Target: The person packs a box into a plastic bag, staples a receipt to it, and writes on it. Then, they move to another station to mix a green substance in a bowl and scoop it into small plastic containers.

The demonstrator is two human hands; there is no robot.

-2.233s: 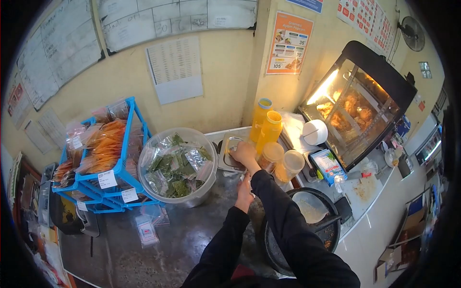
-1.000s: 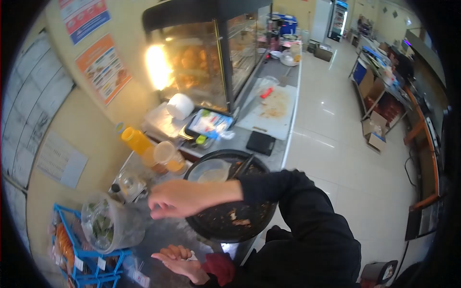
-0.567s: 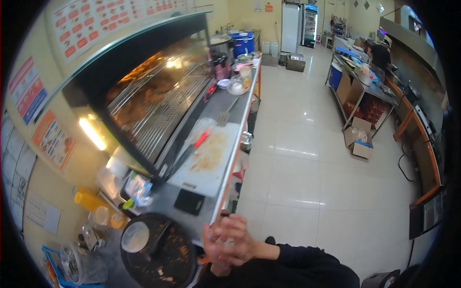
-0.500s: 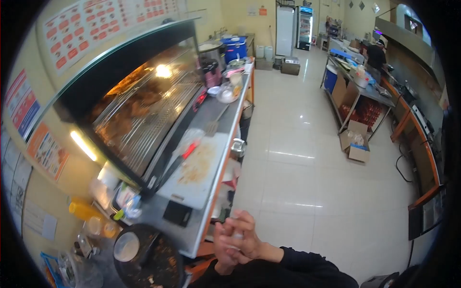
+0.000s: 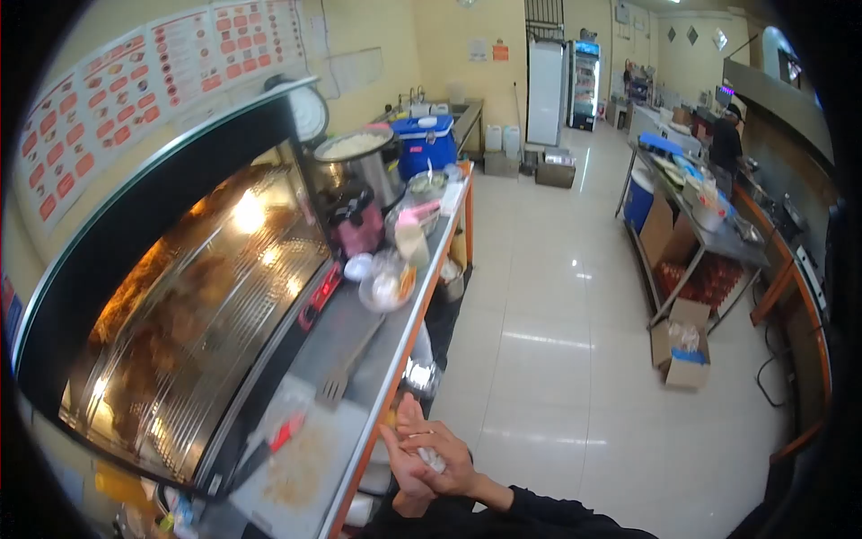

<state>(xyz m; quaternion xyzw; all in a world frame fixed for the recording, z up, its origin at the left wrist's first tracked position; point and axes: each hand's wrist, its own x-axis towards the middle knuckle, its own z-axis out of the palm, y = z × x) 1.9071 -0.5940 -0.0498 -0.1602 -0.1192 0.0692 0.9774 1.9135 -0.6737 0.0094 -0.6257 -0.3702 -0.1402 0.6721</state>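
My left hand [image 5: 409,467] and my right hand [image 5: 452,460] are pressed together at the bottom centre, beside the orange counter edge. Something white [image 5: 432,459], perhaps a tissue, shows between the palms, held by both. Nearest on the counter is a stained white cutting board [image 5: 301,481] with a red-handled knife [image 5: 287,431] on it. A metal spatula [image 5: 334,384] lies just beyond the board. Left of these stands a lit glass warming cabinet [image 5: 197,305] with browned food on wire racks.
Farther along the counter [image 5: 355,337] are a bowl [image 5: 388,289], a pink appliance [image 5: 357,225], a large pot [image 5: 364,171] and a blue cooler [image 5: 425,146]. An open cardboard box [image 5: 687,359] sits below the right-hand table. A person [image 5: 724,142] in dark clothes stands at the back right.
The view has shifted forward and left along the counter, bringing the cabinet, pot and cooler closer. My hands stay together, now with fingers less interlaced and the white thing more visible.
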